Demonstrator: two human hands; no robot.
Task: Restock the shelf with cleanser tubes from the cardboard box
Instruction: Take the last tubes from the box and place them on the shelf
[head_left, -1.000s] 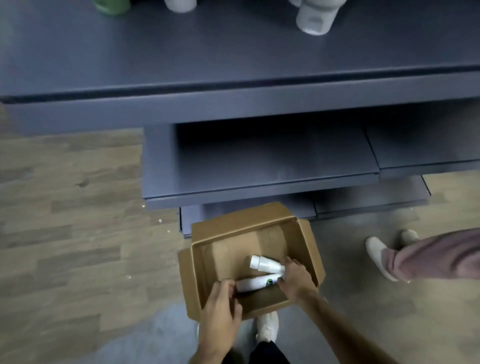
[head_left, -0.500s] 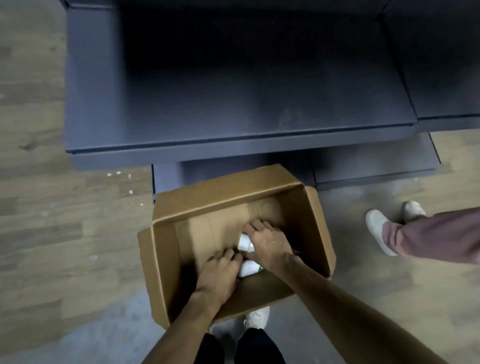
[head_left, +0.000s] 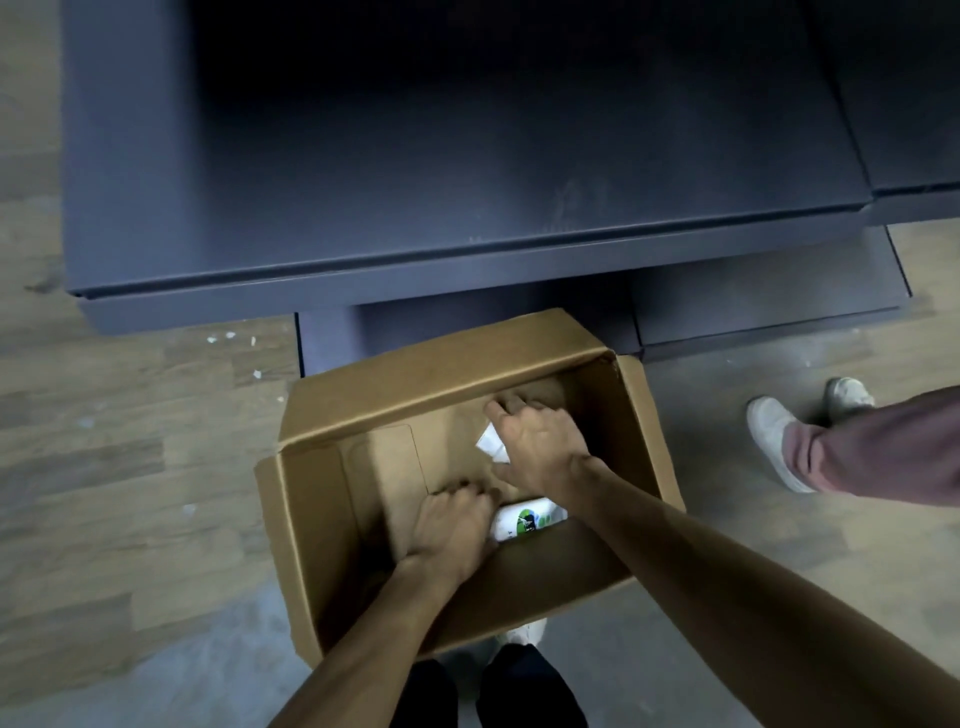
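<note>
Cleanser tube (head_left: 527, 518) lies flat, long axis left-right, in box (head_left: 332, 519).

Dim, soft, wide-angle edge distortion

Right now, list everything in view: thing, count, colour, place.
cardboard box: one, brown, open, on the floor before the shelf.
cleanser tubes: two, white; one with a green label near the box's front wall, one under the right hand.
shelf: dark grey, bare boards, above the box.
floor: wood-look planks left, grey right.
second person: white shoe, maroon trouser leg, at right.
left hand: grip on the labelled tube.
right hand: over the other tube.
</note>
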